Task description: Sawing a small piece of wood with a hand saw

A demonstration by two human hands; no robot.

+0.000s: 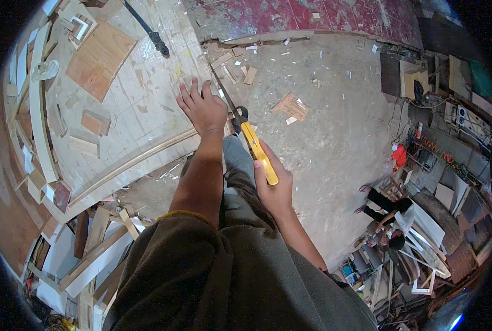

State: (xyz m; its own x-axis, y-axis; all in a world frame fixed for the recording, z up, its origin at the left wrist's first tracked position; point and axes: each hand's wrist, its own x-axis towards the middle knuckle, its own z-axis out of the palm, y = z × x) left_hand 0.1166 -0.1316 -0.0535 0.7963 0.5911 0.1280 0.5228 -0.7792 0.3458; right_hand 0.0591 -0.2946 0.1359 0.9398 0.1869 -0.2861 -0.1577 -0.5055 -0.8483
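My left hand is open, fingers spread and slightly bent on the pale wooden work surface, at its right edge. My right hand grips the yellow handle of a handsaw. The narrow dark blade slants up alongside my left fingertips, close to the board's edge; whether it touches wood is unclear. A long thin wooden strip runs along the near edge toward my left hand. Below the saw is my leg in grey trousers.
Plywood offcuts and a black strap-like item lie on the work surface. Scrap wood is piled lower left. Small scraps litter the concrete floor. Clutter lines the right side, where another person sits or crouches.
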